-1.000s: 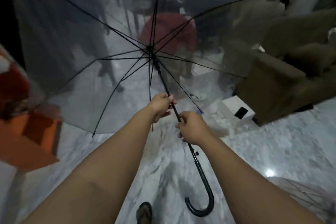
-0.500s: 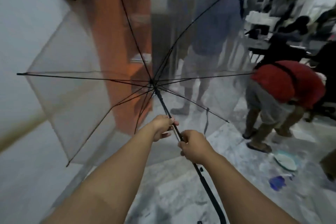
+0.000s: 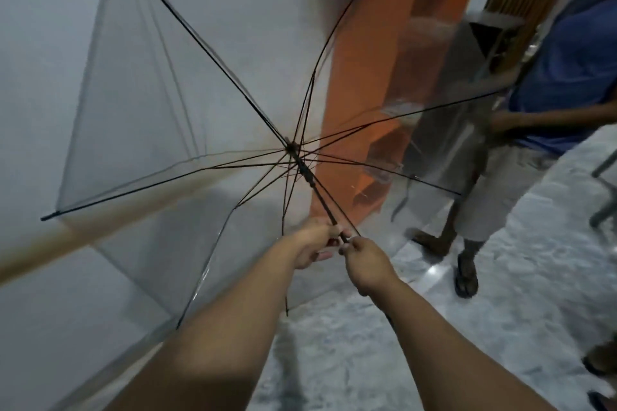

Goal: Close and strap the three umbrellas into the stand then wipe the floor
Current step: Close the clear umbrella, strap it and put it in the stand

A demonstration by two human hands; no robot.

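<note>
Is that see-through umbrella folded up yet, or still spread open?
Still spread open. The umbrella's black ribs fan out from the hub and the clear canopy is stretched, while the left hand and right hand grip its shaft.

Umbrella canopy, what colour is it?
Clear, see-through plastic canopy on black ribs, best seen in the head view.

umbrella cover [image 3: 160, 103]: you see right through it, clear with a grey tint
umbrella ribs [image 3: 207, 53]: thin black lines
umbrella pole [image 3: 320, 200]: black
wall [image 3: 40, 43]: pale grey, with a tan stripe
pillar [image 3: 364, 53]: bright orange
floor [image 3: 521, 294]: white and grey marble swirls
bystander's shirt [image 3: 574, 53]: blue
bystander's shorts [image 3: 500, 183]: light grey
bystander's sandal [image 3: 466, 272]: black
</note>
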